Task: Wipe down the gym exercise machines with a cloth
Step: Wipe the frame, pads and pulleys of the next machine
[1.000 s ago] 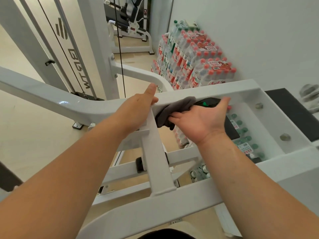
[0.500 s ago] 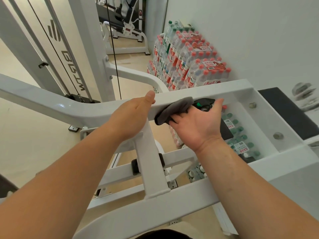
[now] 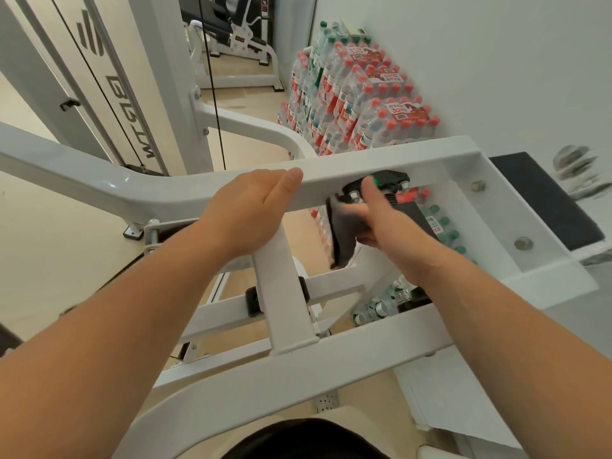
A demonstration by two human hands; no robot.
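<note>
Grey cloth hangs bunched just under a white machine crossbar, pinched in the right hand.
Left hand rests flat on the bar, fingers together; wiping looks underway, lower bars likely remain.

L hand: fingers hidden behind bar; only thumb & back show, so grip unclear. R hand motion-blurred, same w/ cloth it grips. Its fingers cover part of black box. Grey thing far R too smeared to ID. Bottle labels too small to read. Both forearms cut off by pic edges.
</note>
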